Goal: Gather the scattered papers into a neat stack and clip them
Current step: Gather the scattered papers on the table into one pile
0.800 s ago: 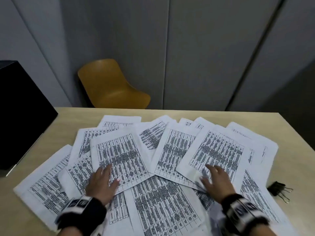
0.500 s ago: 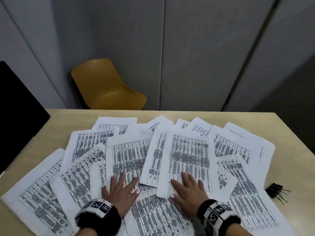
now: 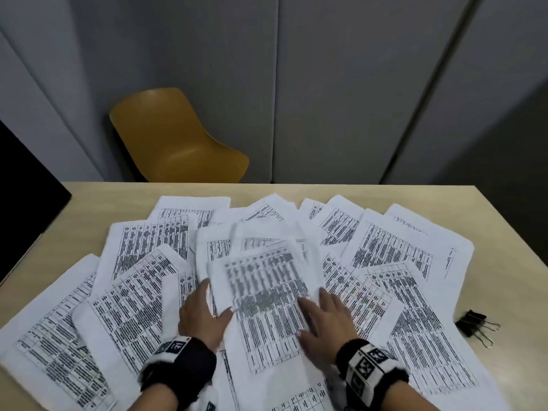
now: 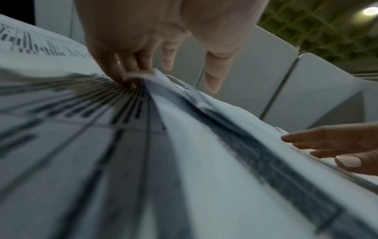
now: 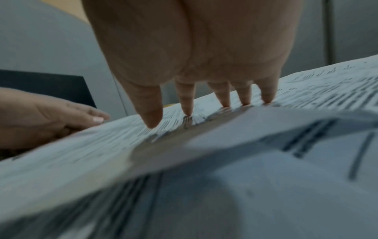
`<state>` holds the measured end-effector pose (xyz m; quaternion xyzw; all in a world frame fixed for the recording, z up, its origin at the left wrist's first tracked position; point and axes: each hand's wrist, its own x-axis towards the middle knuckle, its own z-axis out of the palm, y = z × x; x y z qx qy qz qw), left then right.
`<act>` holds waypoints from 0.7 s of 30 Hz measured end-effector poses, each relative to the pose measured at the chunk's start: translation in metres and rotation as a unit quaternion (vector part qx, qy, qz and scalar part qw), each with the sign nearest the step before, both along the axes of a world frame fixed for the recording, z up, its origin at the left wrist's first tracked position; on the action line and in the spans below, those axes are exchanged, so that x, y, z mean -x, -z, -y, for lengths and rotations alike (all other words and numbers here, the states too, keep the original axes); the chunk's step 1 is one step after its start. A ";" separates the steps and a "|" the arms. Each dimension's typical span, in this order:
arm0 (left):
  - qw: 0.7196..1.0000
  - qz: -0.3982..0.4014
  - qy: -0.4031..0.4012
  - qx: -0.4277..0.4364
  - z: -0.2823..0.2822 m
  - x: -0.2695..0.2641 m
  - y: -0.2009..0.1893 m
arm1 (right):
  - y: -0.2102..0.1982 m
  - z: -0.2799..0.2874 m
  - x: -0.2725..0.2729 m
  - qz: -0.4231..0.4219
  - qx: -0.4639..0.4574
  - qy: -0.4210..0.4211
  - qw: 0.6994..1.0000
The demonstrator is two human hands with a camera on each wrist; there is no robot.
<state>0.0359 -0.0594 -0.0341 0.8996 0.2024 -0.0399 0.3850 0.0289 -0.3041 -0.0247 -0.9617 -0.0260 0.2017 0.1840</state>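
Head view: papers point(image 3: 142, 292) are spread overlapping across the table point(image 3: 504, 232); the top sheet point(image 3: 267, 298) is blurred. The left hand point(image 3: 201, 315) is tucked at its edge, fingertips hidden. The right hand point(image 3: 323, 318) is laid flat on it. A clip point(image 3: 474, 323) lies apart, right.

Left wrist view: the fingers point(image 4: 126, 64) are seen touching a lifted sheet edge; a pinch cannot be told.

Right wrist view: straight fingers point(image 5: 223, 97) are pressed on paper.

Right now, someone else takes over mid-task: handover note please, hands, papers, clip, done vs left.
Left hand: flat on the papers, fingers at the left edge of the middle sheet.
Right hand: open, fingertips pressing that sheet's right side.
Papers lie fanned across the table, overlapping, not squared.
Binder clip: on the table to the right, untouched.
Done: a few sheets pulled to the centre.
Left: gather the rest, square the stack, clip it.
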 end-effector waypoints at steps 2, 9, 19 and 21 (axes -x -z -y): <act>0.997 0.016 -0.041 0.069 -0.001 -0.001 -0.002 | -0.007 0.005 -0.008 0.042 -0.065 0.091 0.993; 0.988 -0.040 -0.033 0.144 -0.021 0.003 0.007 | -0.015 0.058 -0.049 0.033 0.062 0.261 0.963; 0.978 -0.046 -0.057 0.194 -0.033 0.014 0.001 | -0.015 0.072 -0.045 -0.050 -0.001 0.207 0.977; 0.975 -0.052 -0.052 0.210 -0.031 0.013 0.001 | -0.017 0.064 -0.037 -0.089 -0.072 0.172 0.978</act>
